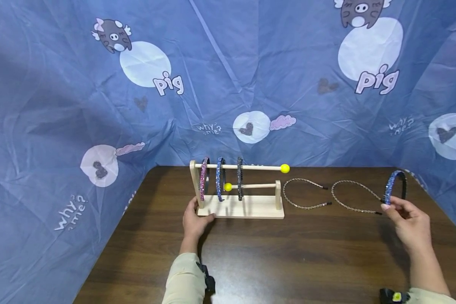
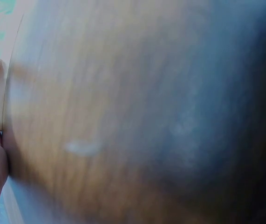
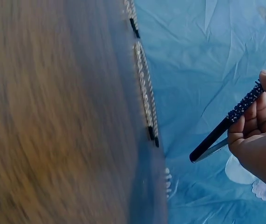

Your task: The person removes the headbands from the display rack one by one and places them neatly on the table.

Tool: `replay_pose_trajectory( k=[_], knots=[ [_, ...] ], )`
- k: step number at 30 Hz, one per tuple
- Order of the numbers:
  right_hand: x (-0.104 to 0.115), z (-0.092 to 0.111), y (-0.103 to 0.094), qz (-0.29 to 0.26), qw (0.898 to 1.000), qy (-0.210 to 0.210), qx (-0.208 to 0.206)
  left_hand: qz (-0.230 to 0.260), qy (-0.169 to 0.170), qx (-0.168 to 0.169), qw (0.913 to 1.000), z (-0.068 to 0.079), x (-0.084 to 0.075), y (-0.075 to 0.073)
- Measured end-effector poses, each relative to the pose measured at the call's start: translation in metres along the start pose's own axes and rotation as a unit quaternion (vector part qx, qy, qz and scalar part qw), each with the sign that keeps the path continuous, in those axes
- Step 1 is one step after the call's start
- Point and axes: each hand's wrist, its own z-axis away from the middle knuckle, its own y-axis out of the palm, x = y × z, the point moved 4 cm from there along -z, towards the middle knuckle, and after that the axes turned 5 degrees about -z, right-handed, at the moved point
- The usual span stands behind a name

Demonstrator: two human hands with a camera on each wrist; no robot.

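My left hand [image 1: 195,221] grips the left end of a wooden headband stand [image 1: 247,212], thumb along the front of its base. A sliver of that base [image 2: 0,100] shows in the left wrist view. From the stand's upper rod hang a pink glittery headband [image 1: 202,179], a blue one [image 1: 218,181] and a black one [image 1: 240,179]. Over at the right, my right hand [image 1: 412,223] pinches another blue glittery headband [image 1: 390,185] near one end, raised off the table. In the right wrist view this headband [image 3: 244,105] has a dark, smooth lower part.
Two thin braided headbands [image 1: 304,207] [image 1: 351,182] lie on the brown wooden table [image 1: 289,261] between stand and right hand. Yellow balls [image 1: 285,169] cap the stand's rods. A blue printed cloth [image 1: 213,63] hangs behind the table.
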Motion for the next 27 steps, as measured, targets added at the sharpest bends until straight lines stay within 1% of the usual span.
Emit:
replay_pose_trajectory(
  k=[3,8,10,14,16,17,19,21,23,25,27],
  knots=[
    [0.000,-0.001,-0.005,0.022,1.000,0.004,0.012,-0.002,-0.003,-0.001,1.0000,0.000,0.000,0.001],
    [0.009,-0.001,-0.014,0.059,0.998,-0.010,0.037,-0.004,-0.003,-0.001,1.0000,0.000,0.000,0.001],
    [0.016,-0.001,-0.018,0.063,0.997,0.000,0.046,-0.005,-0.002,-0.002,1.0000,0.000,0.000,0.000],
    [0.021,-0.003,-0.027,0.090,0.995,0.006,0.045,-0.007,0.001,-0.003,1.0000,0.000,-0.001,0.000],
    [0.034,-0.001,-0.029,0.118,0.992,0.015,0.044,-0.007,0.000,-0.003,1.0000,0.000,-0.001,0.000],
    [0.032,-0.002,-0.031,0.131,0.990,0.009,0.042,-0.008,0.000,-0.002,1.0000,0.000,-0.001,0.000],
    [0.035,-0.002,-0.035,0.159,0.986,0.020,0.050,-0.009,-0.001,-0.001,1.0000,0.000,0.000,0.000],
    [0.039,-0.001,-0.039,0.173,0.983,0.037,0.057,-0.008,-0.002,-0.001,1.0000,0.000,0.000,0.000],
    [0.030,-0.003,-0.043,0.179,0.981,0.049,0.061,-0.009,-0.002,-0.001,1.0000,0.000,0.000,0.000],
    [0.033,0.000,-0.046,0.183,0.979,0.071,0.055,-0.009,0.000,-0.002,1.0000,0.000,0.000,0.000],
    [0.035,0.001,-0.048,0.187,0.978,0.078,0.057,-0.008,0.000,-0.003,1.0000,0.001,0.000,0.000]
  ],
)
